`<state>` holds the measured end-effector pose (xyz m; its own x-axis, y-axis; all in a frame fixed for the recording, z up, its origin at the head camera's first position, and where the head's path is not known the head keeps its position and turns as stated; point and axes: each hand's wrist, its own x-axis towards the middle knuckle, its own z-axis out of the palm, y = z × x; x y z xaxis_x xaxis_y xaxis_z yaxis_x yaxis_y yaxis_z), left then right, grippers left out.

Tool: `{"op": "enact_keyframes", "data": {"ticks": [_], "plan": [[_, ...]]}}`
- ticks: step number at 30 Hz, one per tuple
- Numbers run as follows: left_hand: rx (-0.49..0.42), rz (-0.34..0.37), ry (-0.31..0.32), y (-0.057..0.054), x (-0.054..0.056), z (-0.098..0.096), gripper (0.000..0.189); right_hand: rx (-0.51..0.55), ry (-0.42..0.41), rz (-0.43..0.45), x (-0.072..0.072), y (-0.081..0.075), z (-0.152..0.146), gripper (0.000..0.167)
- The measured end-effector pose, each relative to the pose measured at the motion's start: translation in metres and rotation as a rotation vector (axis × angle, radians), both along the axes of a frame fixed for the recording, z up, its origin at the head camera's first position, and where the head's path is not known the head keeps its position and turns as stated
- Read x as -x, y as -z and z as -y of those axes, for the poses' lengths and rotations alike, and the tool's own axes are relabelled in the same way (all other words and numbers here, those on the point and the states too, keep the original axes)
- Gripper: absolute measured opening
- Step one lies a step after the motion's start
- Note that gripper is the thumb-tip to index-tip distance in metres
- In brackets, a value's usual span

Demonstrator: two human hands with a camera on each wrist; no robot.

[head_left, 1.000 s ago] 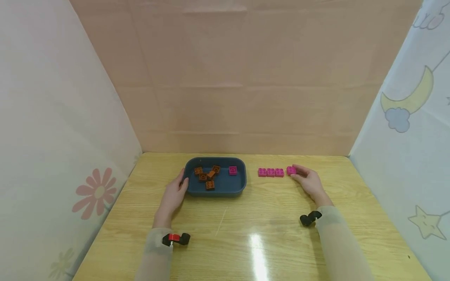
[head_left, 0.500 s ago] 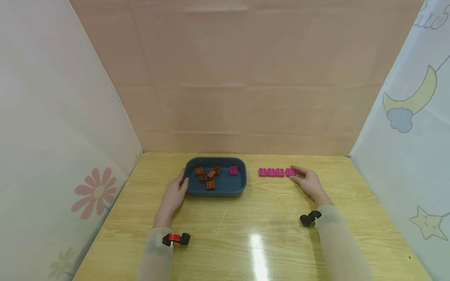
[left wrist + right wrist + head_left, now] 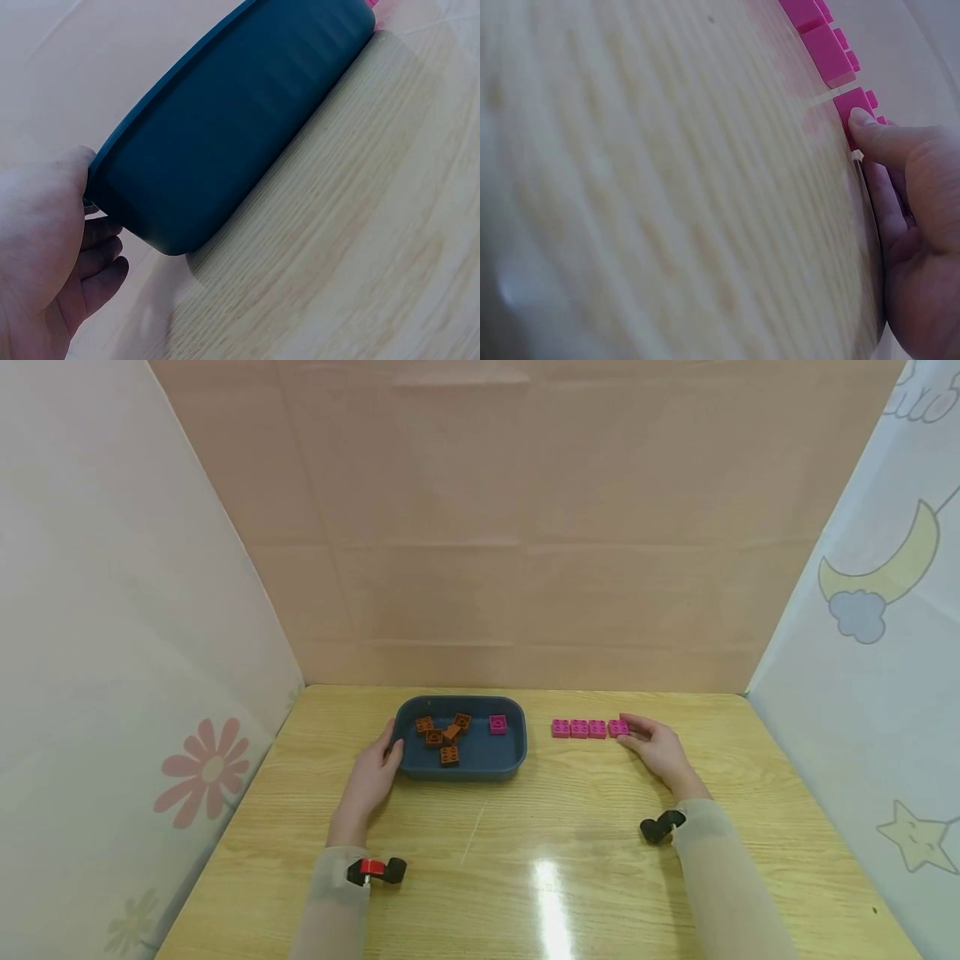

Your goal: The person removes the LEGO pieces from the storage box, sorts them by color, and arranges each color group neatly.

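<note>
My right hand (image 3: pixel 657 750) pinches a pink toy building brick (image 3: pixel 617 728) between thumb and fingers, at the right end of a row. In the right wrist view, the thumb lies on the side of this brick (image 3: pixel 853 112), and a narrow gap parts it from the neighbouring brick (image 3: pixel 829 56). The other pink bricks (image 3: pixel 579 728) stand side by side, studs up. My left hand (image 3: pixel 373 770) grips the left end of a dark blue tray (image 3: pixel 480 773), thumb at the rim. Its remaining fingers are bent by the tray's end wall (image 3: pixel 161 217) in the left wrist view.
Inside the tray, several orange-brown bricks (image 3: pixel 449 755) lie loosely on the left, and one pink brick (image 3: pixel 498 724) lies upside down on the right. The wooden table (image 3: pixel 480 860) ends at a beige backdrop (image 3: pixel 525 568), with patterned cloth (image 3: pixel 862 710) at the sides.
The right hand has lowered the tilted pink brick level at the row's right end, with a gap left beside it. The left hand and tray have stayed put.
</note>
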<state>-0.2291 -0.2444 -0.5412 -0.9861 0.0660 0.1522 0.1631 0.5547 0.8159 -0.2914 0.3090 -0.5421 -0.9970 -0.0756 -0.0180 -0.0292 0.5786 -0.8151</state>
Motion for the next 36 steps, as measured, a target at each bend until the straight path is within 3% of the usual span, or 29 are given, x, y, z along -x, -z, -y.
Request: {"op": "enact_keyframes", "data": {"ticks": [12,27,36], "plan": [[0.005,-0.014,0.011,0.0013,0.0008,0.0003,0.066,0.036,-0.001,-0.006,-0.0005,-0.0022,-0.0013,0.059],[-0.002,-0.005,0.006,0.0036,0.0016,0.0009,0.062,0.008,0.000,0.009,-0.0018,-0.0030,0.0018,0.059],[0.000,-0.014,0.007,0.0034,0.0008,0.0008,0.064,0.095,-0.010,0.014,-0.0039,-0.0041,-0.0028,0.062]]}}
